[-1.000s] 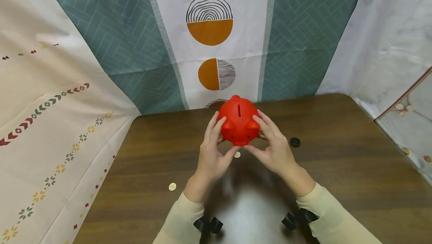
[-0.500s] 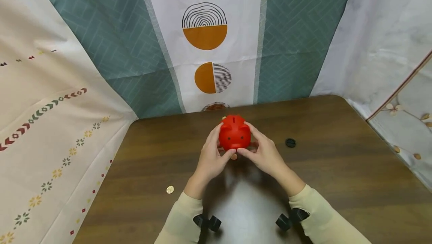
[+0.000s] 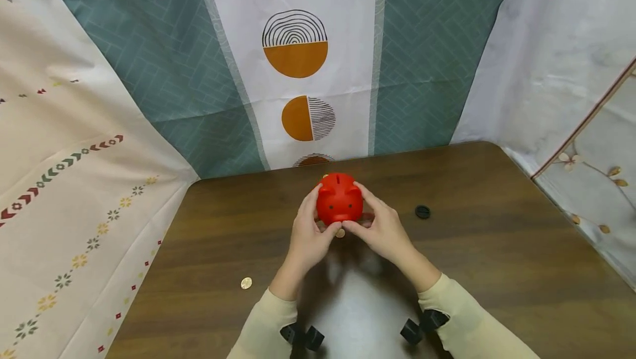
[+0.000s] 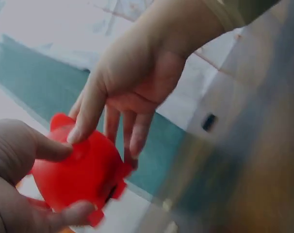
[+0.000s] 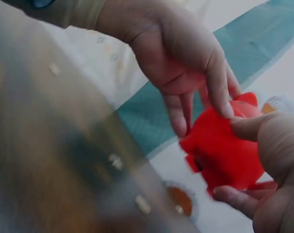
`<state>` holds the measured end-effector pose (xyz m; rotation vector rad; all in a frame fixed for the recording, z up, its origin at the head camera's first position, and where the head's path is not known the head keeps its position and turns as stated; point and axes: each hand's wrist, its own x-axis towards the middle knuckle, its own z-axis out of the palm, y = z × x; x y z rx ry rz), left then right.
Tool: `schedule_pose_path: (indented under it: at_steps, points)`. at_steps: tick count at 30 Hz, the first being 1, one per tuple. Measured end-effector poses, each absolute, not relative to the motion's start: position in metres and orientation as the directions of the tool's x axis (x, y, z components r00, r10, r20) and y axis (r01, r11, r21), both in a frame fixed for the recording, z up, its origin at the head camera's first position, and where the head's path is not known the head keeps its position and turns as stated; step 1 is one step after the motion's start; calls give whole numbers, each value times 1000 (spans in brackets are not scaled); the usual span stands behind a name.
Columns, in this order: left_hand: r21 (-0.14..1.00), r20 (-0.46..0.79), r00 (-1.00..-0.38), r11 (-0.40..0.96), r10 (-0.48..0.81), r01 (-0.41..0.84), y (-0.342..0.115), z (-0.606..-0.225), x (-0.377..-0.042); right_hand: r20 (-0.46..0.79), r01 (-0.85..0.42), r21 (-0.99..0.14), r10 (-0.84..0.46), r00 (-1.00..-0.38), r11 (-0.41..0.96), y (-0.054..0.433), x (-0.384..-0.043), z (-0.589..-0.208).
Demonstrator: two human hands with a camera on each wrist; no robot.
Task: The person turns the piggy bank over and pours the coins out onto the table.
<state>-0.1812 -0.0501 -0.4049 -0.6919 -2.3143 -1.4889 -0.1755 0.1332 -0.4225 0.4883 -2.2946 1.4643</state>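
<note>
A red piggy bank (image 3: 340, 199) is held up over the wooden table between both hands, its snout toward me and the coin slot on top. My left hand (image 3: 307, 232) grips one side, thumb by the snout. From the other side, my right hand (image 3: 385, 229) grips it the same way, and the thumbs nearly meet. A dark opening (image 5: 198, 162) shows in the underside among the feet in the right wrist view. One gold coin (image 3: 340, 233) shows just below the thumbs; another coin (image 3: 325, 175) peeks out behind the bank.
A black round plug (image 3: 423, 212) lies on the table (image 3: 477, 248) right of the hands. A loose gold coin (image 3: 246, 283) lies nearer on the left. Patterned cloths (image 3: 223, 138) hang behind the table and along both sides.
Both hands have tipped the piggy bank so that its face, rather than its slotted back, points at me. It sits lower in the head view, and a coin now shows behind it.
</note>
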Motion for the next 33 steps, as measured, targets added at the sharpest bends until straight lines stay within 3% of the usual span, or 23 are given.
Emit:
schedule_pose_path:
  at_steps: [3,10,12,15,17,22,24,30,33]
  points:
    - [810,393,-890,371,233,455,-51,-406,-186,386,-391,-840,-93,-918,376,133,-180,-424]
    - [830,364,-901,357,238,429,-52,-412,-187,358,-372,-831,-115,-927,414,136,-181,-426]
    - [805,446,-866,321,227,499,-53,-413,-186,444,-449,-777,-122,-888,442,137,-179,-425]
    - [702,639,-744,248,195,668,-52,-408,-182,639,-615,-655,-114,-761,439,137,-176,-416]
    - [658,687,-703,254,183,709,-51,-399,-179,681,-653,-629,-106,-725,422,136,-176,-411]
    - [817,423,-878,325,225,477,-58,-403,-186,409,-423,-820,-123,-904,386,133,-182,-420]
    - [849,344,-909,335,234,407,-60,-412,-191,338,-360,-844,-129,-932,397,133,-184,-425]
    - [846,354,-905,332,234,417,-59,-414,-190,331,-353,-844,-126,-935,403,134,-182,-424]
    - [772,523,-822,285,225,569,-57,-412,-188,483,-489,-769,-127,-867,412,136,-179,-419]
